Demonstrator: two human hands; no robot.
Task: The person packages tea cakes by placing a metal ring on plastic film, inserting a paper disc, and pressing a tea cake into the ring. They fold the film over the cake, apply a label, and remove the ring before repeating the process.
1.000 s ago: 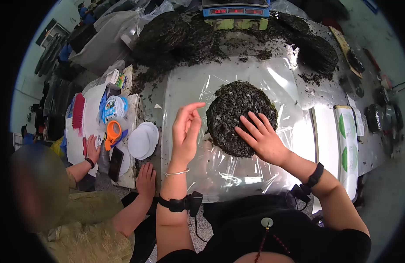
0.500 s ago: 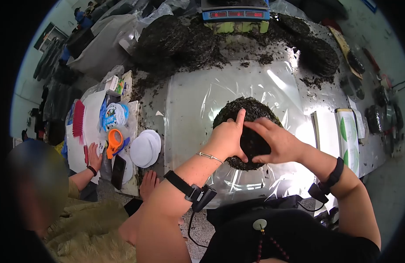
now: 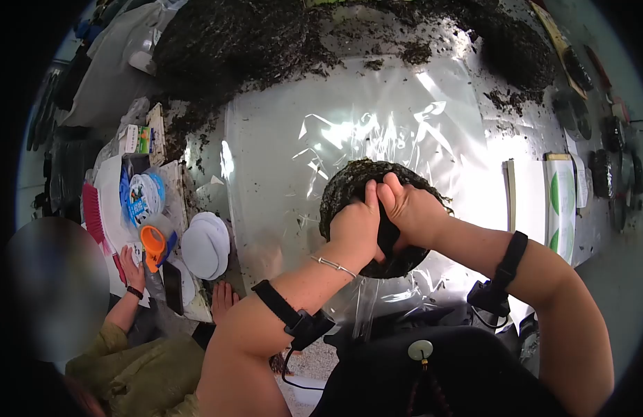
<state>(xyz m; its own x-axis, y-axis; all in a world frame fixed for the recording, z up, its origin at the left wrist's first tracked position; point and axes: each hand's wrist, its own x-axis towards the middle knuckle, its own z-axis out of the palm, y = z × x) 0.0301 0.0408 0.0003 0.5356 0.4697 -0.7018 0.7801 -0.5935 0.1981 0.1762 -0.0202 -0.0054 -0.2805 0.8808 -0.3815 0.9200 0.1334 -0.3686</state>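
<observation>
A round cake of dark, leafy dried seaweed (image 3: 346, 184) sits on the clear plastic sheet (image 3: 276, 160) in front of me. My left hand (image 3: 356, 229) is closed on its middle, thumb up, with the fingertips partly hidden in the dark mass. From the other side my right hand (image 3: 412, 215) bears down on the same cake, its fingers curled into it. Both hands nearly touch at the thumbs. The cake's outer rim shows all around them, and its underside is hidden.
Loose dark seaweed heaps (image 3: 231, 48) lie along the back. At left are white paper discs (image 3: 203, 243), an orange tape dispenser (image 3: 153, 242), a phone (image 3: 173, 287) and a red brush (image 3: 93, 212). Another person's hand (image 3: 132, 271) rests there. A green-and-white packet (image 3: 560, 201) lies right.
My hands have drawn together on the cake, and the right fingers, spread before, are now curled in. The view has tilted down, so the scale at the back is out of sight.
</observation>
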